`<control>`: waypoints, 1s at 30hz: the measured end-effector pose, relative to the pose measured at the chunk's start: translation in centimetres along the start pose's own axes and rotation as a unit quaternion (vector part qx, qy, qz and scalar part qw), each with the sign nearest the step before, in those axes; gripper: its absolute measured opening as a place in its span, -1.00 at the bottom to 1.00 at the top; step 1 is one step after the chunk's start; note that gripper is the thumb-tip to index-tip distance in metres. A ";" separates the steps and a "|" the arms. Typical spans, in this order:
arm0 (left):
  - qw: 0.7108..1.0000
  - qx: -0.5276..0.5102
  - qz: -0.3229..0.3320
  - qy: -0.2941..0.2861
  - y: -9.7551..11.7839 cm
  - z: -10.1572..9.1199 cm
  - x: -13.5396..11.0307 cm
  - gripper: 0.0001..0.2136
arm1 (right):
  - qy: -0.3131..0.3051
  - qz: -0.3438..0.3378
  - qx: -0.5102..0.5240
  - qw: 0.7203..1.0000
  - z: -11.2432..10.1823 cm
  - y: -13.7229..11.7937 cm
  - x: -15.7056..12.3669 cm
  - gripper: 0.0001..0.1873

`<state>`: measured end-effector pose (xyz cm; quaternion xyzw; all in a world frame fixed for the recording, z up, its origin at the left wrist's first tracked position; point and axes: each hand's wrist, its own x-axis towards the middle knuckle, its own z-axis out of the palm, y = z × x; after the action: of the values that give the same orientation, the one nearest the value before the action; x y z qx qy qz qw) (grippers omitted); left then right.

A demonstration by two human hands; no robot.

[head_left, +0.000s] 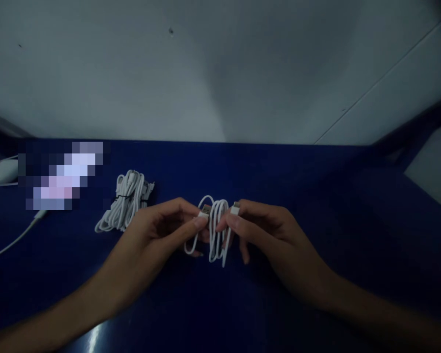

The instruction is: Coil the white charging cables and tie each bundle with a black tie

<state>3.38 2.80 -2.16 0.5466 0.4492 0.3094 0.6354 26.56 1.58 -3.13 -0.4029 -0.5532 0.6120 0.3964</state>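
Between my hands is a white USB cable [217, 235], wound into several upright loops. My left hand [169, 223] pinches its wide USB plug between thumb and fingers, and a small loop of the cable hangs below that plug. At the other side, my right hand [266, 225] grips the narrower plug end, with its fingers against the coil. Some fingertips are hidden behind the loops. Left of my left hand lies a bundle of white cables [130, 198], bound with a dark tie on the blue surface.
A blurred-out bright device [68, 171] lies at the left, with a white cord [16, 244] running from it. Beyond it is a rounded white object [2, 171]. A pale wall [150, 88] rises behind the blue table [220, 314].
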 end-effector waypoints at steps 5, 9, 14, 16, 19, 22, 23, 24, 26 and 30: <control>1.000 0.019 0.014 0.017 -0.2 0.1 -0.5 -0.88 | 0.008 -0.007 -0.027 1.000 -0.1 -0.1 -0.2 -0.75; 1.000 -0.009 -0.004 0.001 -0.2 0.2 -0.7 -0.86 | 0.030 -0.022 -0.053 0.998 0.0 -0.2 -0.3 -0.79; 1.000 -0.002 0.011 -0.017 0.0 0.0 -0.5 -0.88 | 0.053 -0.015 -0.029 0.998 0.2 -0.3 -0.3 -0.79; 0.999 -0.027 0.006 -0.025 -0.1 -0.1 -0.5 -0.86 | 0.055 -0.002 0.004 0.998 0.1 -0.3 -0.2 -0.78; 0.997 -0.075 -0.006 -0.035 -0.5 -0.2 -0.4 -0.87 | 0.046 0.009 0.045 0.998 0.1 -0.3 0.0 -0.77; 0.991 -0.121 -0.017 -0.060 -0.6 -0.1 -0.3 -0.88 | 0.036 0.005 0.063 0.997 0.1 -0.2 0.0 -0.77; 0.989 -0.133 -0.018 -0.066 -0.6 0.0 -0.3 -0.88 | 0.035 0.001 0.062 0.997 0.1 -0.2 0.0 -0.77; 0.987 -0.142 -0.017 -0.071 -0.6 0.1 -0.3 -0.88 | 0.038 -0.002 0.057 0.998 0.1 -0.2 -0.1 -0.76; 0.986 -0.150 -0.015 -0.077 -0.5 0.3 -0.2 -0.88 | 0.052 -0.010 0.029 0.998 0.2 -0.3 -0.2 -0.75; 0.986 -0.145 -0.028 -0.072 -0.8 0.4 -0.2 -0.89 | 0.077 -0.041 -0.054 0.995 0.3 -0.4 -0.5 -0.69</control>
<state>3.59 2.25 -2.84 0.4571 0.3679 0.3134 0.7466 26.46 1.00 -2.67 -0.4466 -0.5691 0.5321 0.4399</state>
